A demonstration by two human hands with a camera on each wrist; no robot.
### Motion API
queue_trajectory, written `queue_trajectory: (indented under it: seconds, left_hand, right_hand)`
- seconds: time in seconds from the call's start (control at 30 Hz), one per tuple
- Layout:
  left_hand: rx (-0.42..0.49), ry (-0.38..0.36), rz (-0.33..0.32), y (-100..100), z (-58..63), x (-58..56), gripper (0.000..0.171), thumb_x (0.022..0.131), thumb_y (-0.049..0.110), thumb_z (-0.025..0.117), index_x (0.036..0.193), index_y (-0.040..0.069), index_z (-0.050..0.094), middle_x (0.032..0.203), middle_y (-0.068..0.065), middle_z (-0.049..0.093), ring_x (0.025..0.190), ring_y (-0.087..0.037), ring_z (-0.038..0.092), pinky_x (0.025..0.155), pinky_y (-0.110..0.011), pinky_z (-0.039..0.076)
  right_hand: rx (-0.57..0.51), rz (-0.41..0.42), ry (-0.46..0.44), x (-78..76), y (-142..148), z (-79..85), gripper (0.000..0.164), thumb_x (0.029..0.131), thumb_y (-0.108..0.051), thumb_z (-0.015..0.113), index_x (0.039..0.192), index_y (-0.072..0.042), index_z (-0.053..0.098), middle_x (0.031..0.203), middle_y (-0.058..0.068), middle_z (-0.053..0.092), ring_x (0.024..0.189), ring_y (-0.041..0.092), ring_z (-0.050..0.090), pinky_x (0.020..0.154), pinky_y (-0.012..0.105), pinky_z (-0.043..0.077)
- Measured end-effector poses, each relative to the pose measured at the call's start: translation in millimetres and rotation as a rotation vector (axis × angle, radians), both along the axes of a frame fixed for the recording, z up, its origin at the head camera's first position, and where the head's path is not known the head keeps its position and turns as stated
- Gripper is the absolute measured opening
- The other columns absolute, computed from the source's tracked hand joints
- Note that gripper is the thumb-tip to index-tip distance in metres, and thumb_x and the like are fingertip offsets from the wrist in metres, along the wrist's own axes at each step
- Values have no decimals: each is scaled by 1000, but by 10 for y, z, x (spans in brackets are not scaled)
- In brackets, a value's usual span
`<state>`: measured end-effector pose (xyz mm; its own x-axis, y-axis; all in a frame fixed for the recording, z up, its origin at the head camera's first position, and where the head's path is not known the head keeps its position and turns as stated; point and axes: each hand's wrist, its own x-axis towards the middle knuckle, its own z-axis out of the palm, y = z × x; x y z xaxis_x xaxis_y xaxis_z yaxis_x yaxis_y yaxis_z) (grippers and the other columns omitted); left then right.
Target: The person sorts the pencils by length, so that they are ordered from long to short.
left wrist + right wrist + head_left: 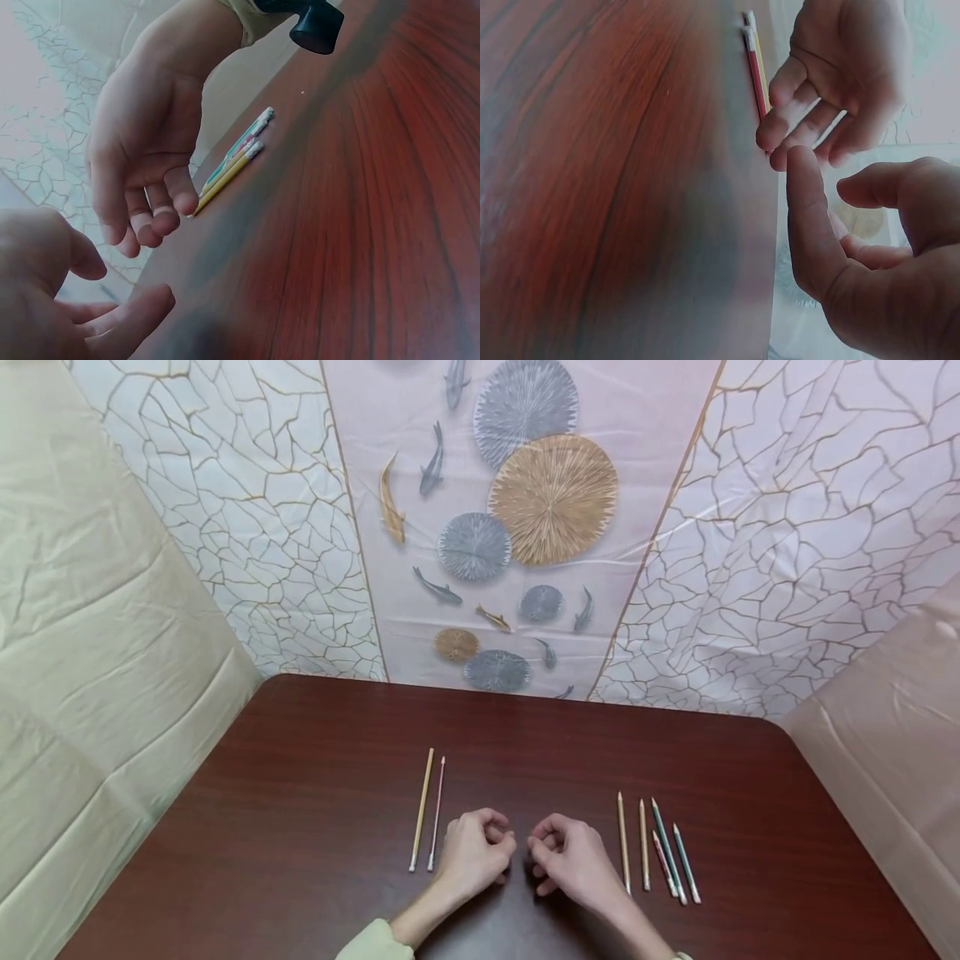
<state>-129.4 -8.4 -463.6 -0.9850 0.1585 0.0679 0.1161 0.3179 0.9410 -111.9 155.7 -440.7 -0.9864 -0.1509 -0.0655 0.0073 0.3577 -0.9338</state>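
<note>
In the head view my left hand (474,852) and right hand (573,858) hover near the table's front middle, a small gap between their fingertips. Both have loosely curled fingers and hold nothing; the wrist views show bare palms. Just left of the left hand lie a long yellow pencil (422,810) and a thinner red pencil (437,814), side by side. Right of the right hand lies a group of several pencils: two yellowish ones (624,843) (644,845), a short red pencil (664,863) and two green pencils (669,852) (687,863), tips pointing away from me.
The dark reddish-brown table (337,735) has rounded far corners. Behind it hangs a patterned cloth (420,652) with fish and round leaf shapes. Pale cloth drapes (97,693) stand along the left side, and another (885,718) along the right.
</note>
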Motion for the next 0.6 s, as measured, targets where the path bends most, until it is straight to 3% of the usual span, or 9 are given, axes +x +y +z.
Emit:
queue_trajectory:
  seconds: [0.33,0.6]
  left_hand:
    - [43,-89,8,267,-55,-26,19,82,3,69,99,-5,65,68,3,64,40,-15,62,39,-28,49]
    - [60,-101,-7,459,-68,-12,13,81,3,68,93,-3,65,66,3,62,39,-14,60,38,-28,49]
  right_hand:
    - [8,-95,-35,60,252,30,9,90,3,63,97,9,61,73,14,65,61,29,67,48,36,56]
    - [21,-200,-41,142,483,55,9,90,5,62,97,10,61,74,14,64,61,29,67,48,38,56]
